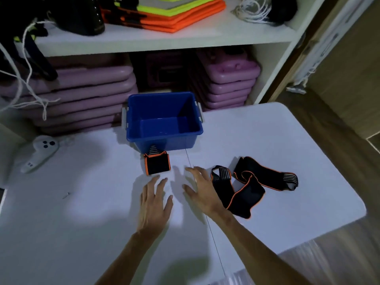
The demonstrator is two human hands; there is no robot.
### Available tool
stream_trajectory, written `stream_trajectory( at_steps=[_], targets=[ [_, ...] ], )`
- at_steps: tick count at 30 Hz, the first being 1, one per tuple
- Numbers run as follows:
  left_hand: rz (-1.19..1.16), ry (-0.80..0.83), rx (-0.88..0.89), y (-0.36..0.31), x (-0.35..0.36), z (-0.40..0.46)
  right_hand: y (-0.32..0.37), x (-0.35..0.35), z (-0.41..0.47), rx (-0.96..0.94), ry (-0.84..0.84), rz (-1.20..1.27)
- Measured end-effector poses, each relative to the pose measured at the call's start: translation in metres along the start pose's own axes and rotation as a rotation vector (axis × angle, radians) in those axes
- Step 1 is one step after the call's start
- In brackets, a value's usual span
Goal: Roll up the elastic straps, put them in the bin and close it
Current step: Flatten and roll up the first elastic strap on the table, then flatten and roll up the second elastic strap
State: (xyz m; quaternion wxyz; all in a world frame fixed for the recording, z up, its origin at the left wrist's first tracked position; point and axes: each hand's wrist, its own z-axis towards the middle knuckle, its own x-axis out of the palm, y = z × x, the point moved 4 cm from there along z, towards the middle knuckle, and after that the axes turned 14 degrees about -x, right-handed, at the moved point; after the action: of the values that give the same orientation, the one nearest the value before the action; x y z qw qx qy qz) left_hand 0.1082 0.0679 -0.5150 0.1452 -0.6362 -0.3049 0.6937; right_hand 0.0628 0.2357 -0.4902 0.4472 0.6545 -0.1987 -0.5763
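Lying loose: black orange-edged strap (pixel 242 188)

likely a gym storeroom: white shelving (pixel 164 41) holds stacked purple step platforms (pixel 228 79) and folded hi-vis vests (pixel 174 15).

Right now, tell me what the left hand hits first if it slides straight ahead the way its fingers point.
Probably the rolled strap, just beyond the left hand; the bin stands behind it.

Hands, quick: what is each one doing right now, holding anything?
Left hand: open, fingers spread, holding nothing.
Right hand: open, holding nothing, beside the unrolled strap.
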Motion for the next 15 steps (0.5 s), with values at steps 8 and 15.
stream_trajectory(
  at_steps=[8,15],
  targets=[
    [0.156,0.301,0.338,-0.065,0.038,-0.029,-0.033,-0.071,-0.095,0.193,-0.274,-0.275],
    [0.283,0.358,0.368,-0.120,0.075,-0.006,-0.074,-0.130,-0.102,0.293,-0.146,-0.408]
  ],
)
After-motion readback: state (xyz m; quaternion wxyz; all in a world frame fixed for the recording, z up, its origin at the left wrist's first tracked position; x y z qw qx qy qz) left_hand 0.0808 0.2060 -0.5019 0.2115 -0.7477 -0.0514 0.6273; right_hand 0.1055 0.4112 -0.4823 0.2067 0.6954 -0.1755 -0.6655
